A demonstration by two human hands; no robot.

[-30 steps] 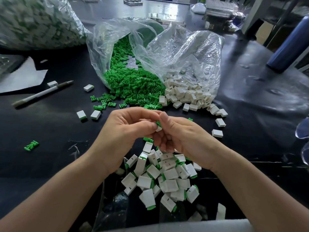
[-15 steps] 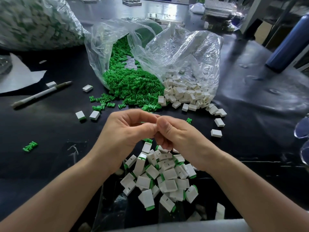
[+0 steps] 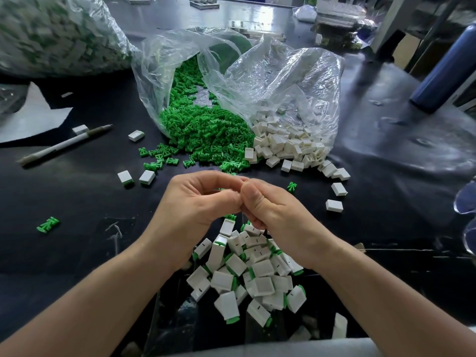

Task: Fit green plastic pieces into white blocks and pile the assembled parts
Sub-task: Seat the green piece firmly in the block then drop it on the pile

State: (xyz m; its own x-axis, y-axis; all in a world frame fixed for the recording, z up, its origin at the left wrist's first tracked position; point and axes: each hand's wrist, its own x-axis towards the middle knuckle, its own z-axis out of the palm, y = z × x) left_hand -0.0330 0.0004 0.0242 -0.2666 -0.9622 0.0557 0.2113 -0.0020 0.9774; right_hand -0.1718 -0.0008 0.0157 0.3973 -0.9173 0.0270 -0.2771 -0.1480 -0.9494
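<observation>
My left hand (image 3: 195,210) and my right hand (image 3: 273,212) meet fingertip to fingertip above the black table, both pinching one small white block with a green piece. The fingers hide it almost wholly; only a green sliver shows under my left fingers. Just below my hands lies the pile of assembled parts (image 3: 257,276), white blocks with green ends. Beyond my hands, loose green pieces (image 3: 206,135) spill from an open clear bag, and empty white blocks (image 3: 288,143) spill from a second bag to the right of it.
Stray white blocks (image 3: 334,205) and single green pieces (image 3: 48,224) lie scattered on the table. A pen (image 3: 64,145) and white paper (image 3: 31,117) are at the left, a big filled bag (image 3: 56,34) is at the far left, and a blue bottle (image 3: 445,70) is at the right.
My hands have closed tighter together and shifted slightly away from me. The white and green part seen between my fingertips a second ago is now covered.
</observation>
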